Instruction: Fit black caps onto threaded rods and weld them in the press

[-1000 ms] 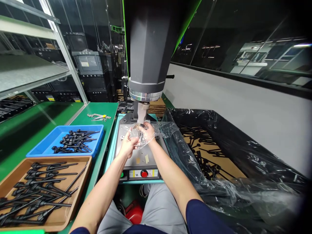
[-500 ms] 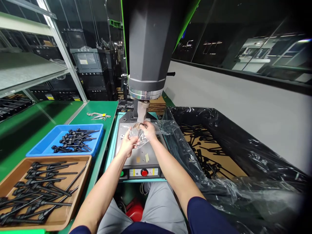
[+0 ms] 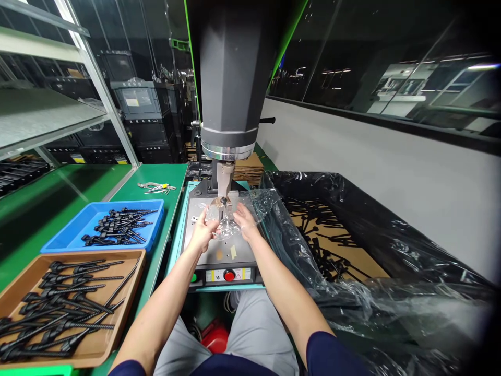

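My left hand grips the left side of a crumpled clear plastic film, thumb and fingers around its edge. That film spreads in front of and around a small metal fixture on the machine's base plate. Right of the fixture, my right hand is open, fingers stretched out, beside the film. Directly above the fixture is the pale tool tip of a large grey press head. A dark round part shows at the fixture's top; its kind cannot be made out.
Black ribbed bolt-like parts fill a blue tray and a brown tray on the left. A large box lined with dark plastic holds more at right. A red button sits at the base's front; hand tools lie on the green table.
My right hand has come off the fixture's top, moved right and opened. The dark round part is now visible there. My left hand stays at the film, and the view has shifted slightly.
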Tool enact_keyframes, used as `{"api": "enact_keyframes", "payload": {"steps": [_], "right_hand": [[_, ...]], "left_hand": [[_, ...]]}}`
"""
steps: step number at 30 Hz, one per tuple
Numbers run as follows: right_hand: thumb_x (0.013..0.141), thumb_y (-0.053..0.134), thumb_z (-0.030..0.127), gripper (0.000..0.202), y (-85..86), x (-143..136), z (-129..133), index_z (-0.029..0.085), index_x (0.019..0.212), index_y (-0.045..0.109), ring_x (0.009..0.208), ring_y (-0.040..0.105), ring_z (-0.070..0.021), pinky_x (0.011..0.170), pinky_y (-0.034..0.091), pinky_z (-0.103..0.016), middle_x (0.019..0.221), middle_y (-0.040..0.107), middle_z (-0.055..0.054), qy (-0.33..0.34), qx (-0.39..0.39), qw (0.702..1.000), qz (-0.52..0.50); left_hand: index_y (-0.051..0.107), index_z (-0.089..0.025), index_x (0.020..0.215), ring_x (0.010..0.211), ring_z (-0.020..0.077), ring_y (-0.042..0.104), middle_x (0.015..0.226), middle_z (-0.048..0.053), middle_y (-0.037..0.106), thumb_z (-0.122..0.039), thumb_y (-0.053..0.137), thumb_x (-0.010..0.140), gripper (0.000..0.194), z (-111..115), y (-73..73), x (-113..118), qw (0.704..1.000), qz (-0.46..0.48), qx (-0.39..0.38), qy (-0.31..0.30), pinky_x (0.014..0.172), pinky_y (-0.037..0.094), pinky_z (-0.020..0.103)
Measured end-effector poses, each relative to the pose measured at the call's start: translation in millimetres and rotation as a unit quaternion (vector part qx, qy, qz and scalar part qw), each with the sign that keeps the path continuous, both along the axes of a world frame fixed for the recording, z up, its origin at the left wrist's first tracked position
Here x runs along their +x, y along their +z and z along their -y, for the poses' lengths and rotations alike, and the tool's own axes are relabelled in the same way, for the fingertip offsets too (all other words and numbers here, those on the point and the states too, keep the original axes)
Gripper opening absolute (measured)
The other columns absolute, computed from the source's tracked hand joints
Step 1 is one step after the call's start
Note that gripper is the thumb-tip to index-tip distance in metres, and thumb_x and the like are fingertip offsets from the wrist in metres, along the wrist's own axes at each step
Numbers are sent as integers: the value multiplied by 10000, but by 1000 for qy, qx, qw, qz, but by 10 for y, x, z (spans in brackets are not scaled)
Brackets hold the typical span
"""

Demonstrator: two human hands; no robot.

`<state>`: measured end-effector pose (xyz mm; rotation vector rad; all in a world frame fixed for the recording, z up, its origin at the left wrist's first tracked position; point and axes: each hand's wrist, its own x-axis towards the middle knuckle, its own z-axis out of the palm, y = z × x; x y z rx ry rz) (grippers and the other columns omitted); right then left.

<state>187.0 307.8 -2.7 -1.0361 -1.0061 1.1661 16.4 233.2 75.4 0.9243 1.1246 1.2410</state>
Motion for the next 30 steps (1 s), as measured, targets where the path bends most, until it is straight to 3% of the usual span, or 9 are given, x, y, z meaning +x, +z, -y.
{"api": "enact_keyframes", "payload": {"steps": [9, 15, 20, 24, 28, 30], "right_hand": [[669, 766, 453, 695, -211, 167, 39, 266, 1317, 597, 1318, 501, -318, 1007, 474, -511, 1449, 521, -131, -27, -8, 1000, -5], [681, 712, 421, 425, -324, 190, 146, 176, 1028, 735, 1174, 614, -307, 1030, 447, -525, 1225, 679, -144, -37, -8, 993, 115], [675, 680, 343, 256, -410, 252, 494, 187, 859, 764, 1177, 604, -304, 1116, 355, -516, 1151, 710, -119, -57, -8, 983, 175], [743, 617, 344, 254, -505, 489, 942, 191, 876, 770, 1121, 627, -293, 1064, 426, -489, 1151, 697, -135, -70, 15, 964, 255], [843, 535, 409, 342, -692, 804, 1390, 201, 1006, 752, 1181, 577, -311, 1075, 401, -525, 1231, 650, -149, -165, 56, 897, 406], [841, 543, 476, 455, -828, 916, 1563, 181, 1143, 711, 1280, 495, -351, 1108, 349, -561, 1337, 578, -175, -220, 42, 864, 450]], "left_hand": [[236, -139, 1523, 531, 101, 604, 700, -10, 641, -236, 718, 791, 882, -3, -45, 32, 1000, -21, -19, 7, 426, 381, 166], [278, -116, 1496, 536, 105, 613, 807, 54, 686, -319, 750, 792, 871, 56, -83, 58, 997, -50, -52, -34, 468, 443, 198], [330, -131, 1487, 696, 154, 671, 942, 104, 686, -467, 768, 757, 915, 258, -185, -55, 989, -134, -64, -25, 540, 495, 231], [495, -155, 1394, 843, 211, 677, 932, 91, 687, -516, 736, 758, 770, 616, -450, -357, 967, -246, -1, 67, 742, 547, 320], [524, -198, 1371, 1145, 289, 604, 1211, 132, 630, -495, 669, 792, 667, 1004, -905, -731, 906, -370, 38, 204, 982, 488, 425], [490, -205, 1400, 1253, 312, 537, 1321, 144, 567, -505, 674, 770, 722, 1129, -1143, -868, 883, -414, 19, 220, 1049, 444, 454]]}}
